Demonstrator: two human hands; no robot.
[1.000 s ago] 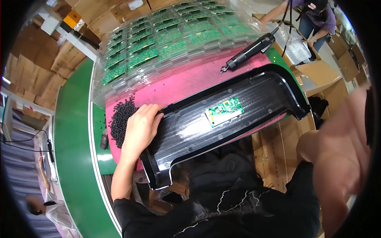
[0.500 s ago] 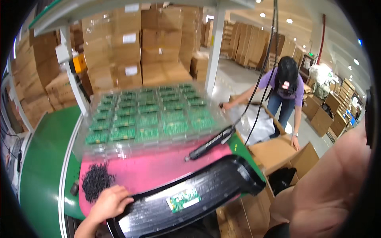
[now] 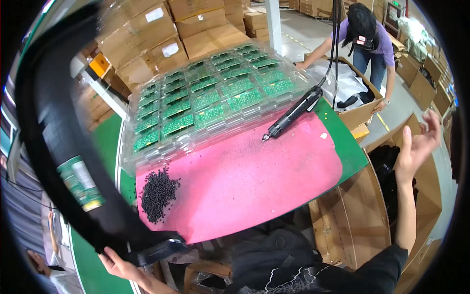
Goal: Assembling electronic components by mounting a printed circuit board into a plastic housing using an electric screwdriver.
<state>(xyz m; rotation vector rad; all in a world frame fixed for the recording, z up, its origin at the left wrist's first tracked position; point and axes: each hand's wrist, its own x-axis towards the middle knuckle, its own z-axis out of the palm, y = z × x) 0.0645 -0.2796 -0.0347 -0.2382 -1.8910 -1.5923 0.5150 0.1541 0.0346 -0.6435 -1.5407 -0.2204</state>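
Note:
At the left, my left hand (image 3: 117,264) grips the lower end of a long curved black plastic panel (image 3: 51,117), raised on end and tilted beside the bench. A green circuit board (image 3: 81,181) sits in its inner face. My right hand (image 3: 418,144) is off to the right, empty, thumb and fingers apart, above an open cardboard box (image 3: 338,220) with black pieces inside. On the pink mat (image 3: 254,186) lie a heap of tiny black parts, probably screws (image 3: 159,196), and a black electric screwdriver (image 3: 293,115) on its cord.
A clear plastic tray (image 3: 208,132) with rows of green circuit boards covers the bench's back. Far right, a person in purple (image 3: 382,36) bends over another carton (image 3: 360,117). Someone else (image 3: 54,274) shows at lower left. Cartons (image 3: 200,29) are stacked behind.
The black panel has gone from lying on the mat to standing on end at the left, in my left hand. My right arm has swung outward over the box. The view has shifted.

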